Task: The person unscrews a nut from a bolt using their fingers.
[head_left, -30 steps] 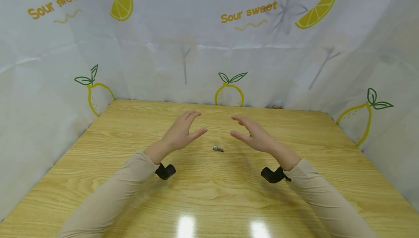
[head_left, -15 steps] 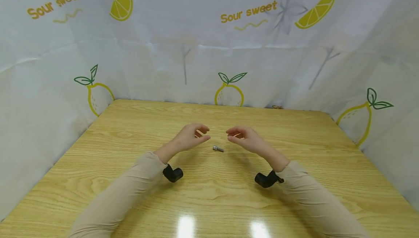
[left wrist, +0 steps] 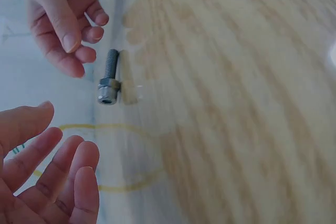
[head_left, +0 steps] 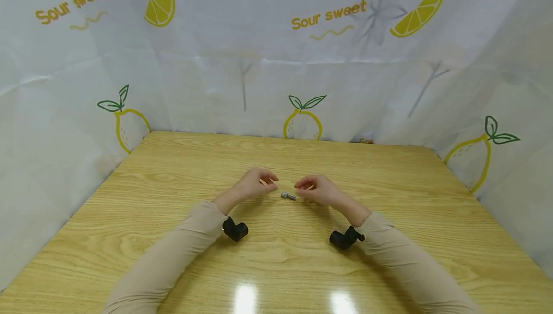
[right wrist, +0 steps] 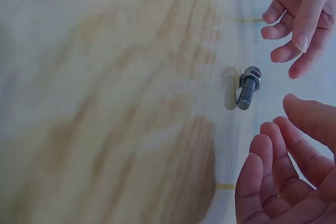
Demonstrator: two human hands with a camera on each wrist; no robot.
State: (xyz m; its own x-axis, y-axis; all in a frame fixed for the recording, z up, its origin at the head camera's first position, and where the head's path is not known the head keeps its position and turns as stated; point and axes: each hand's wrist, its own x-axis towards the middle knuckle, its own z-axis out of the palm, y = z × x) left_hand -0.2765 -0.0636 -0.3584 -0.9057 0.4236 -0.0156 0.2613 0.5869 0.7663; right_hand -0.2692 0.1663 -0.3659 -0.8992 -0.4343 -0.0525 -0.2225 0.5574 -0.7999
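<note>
A small metal bolt (head_left: 288, 196) with a nut threaded up against its socket head lies on the wooden table, its head toward the left hand and its threaded end toward the right. My left hand (head_left: 256, 184) hovers just left of the bolt, fingers loosely bent and holding nothing. On the other side, my right hand (head_left: 318, 190) is close to the threaded end, also with bent fingers and nothing in its grasp. Both wrist views show a gap between the fingertips and the bolt (left wrist: 108, 80); in the right wrist view the nut (right wrist: 250, 81) sits near the head.
The wood-grain table (head_left: 276, 256) reaches back to a white curtain (head_left: 207, 83) printed with lemons. A black wrist-mounted device (head_left: 235, 230) hangs under the left sleeve, and a matching device (head_left: 345, 238) under the right. Light glares off the table's near part.
Both hands have come down and inward toward the bolt from either side, and their fingers have bent closer to the thumbs. The bolt has stayed in place.
</note>
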